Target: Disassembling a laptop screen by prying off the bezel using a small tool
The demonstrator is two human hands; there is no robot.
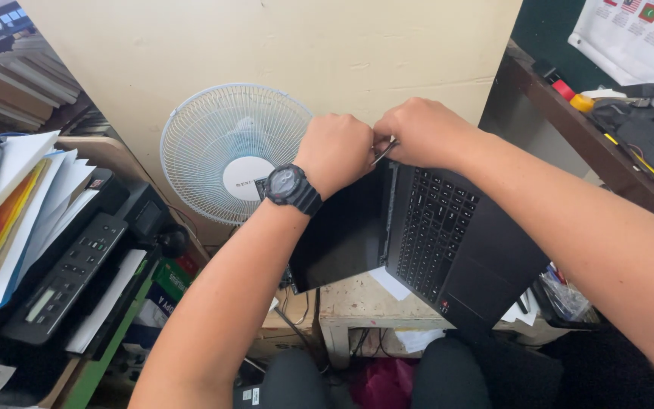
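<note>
A black laptop (448, 235) lies opened flat on a small worn white table (357, 299), its dark screen panel (338, 238) to the left and its keyboard to the right. My left hand (334, 151), with a black wristwatch (291, 188) on the wrist, is fisted at the top of the screen panel near the hinge. My right hand (421, 132) is closed around a thin metal tool (382, 151), whose tip points at the hinge area between the two hands. The tool's tip is partly hidden by my fingers.
A white standing fan (228, 151) faces me at the wall behind the laptop. A black printer (70, 280) with stacked papers and folders (17, 204) sits left. A shelf (599, 144) with tape rolls and tools runs along the right. Cables hang under the table.
</note>
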